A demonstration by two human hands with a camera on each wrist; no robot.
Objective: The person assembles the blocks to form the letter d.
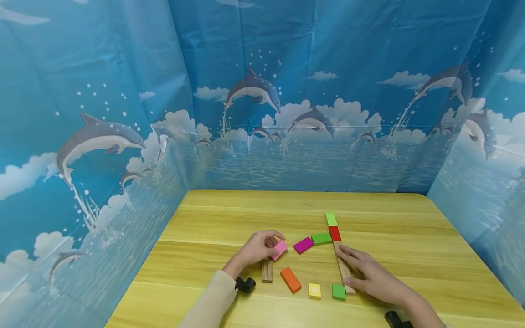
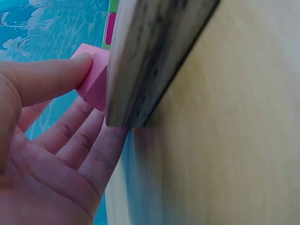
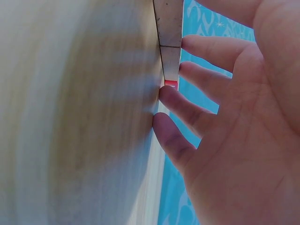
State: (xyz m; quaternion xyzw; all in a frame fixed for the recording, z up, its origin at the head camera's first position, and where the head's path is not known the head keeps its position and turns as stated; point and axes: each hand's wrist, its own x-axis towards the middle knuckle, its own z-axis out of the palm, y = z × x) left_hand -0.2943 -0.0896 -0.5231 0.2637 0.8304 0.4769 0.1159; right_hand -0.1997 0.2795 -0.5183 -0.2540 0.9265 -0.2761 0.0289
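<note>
The left hand point(image 1: 260, 247) pinches a pink block point(image 1: 280, 250) between thumb and fingers, at the far end of a plain wooden block point(image 1: 267, 271). In the left wrist view the thumb presses the pink block point(image 2: 95, 79) close beside the wooden one point(image 2: 140, 65). The right hand point(image 1: 375, 276) rests with loosely extended fingers along a row of plain wooden blocks point(image 1: 343, 265); in the right wrist view fingertips of the hand point(image 3: 234, 103) touch the side of the wooden blocks point(image 3: 169, 28). A red block point(image 1: 335, 233) and a light green block point(image 1: 331, 219) continue that row.
A green block point(image 1: 321, 238) and a magenta block point(image 1: 303, 245) reach leftward from the row. Nearer lie an orange block point(image 1: 290, 280), a yellow block point(image 1: 314, 291) and a small green block point(image 1: 338, 292). Dolphin-printed curtains point(image 1: 287, 159) surround the wooden table point(image 1: 410, 218).
</note>
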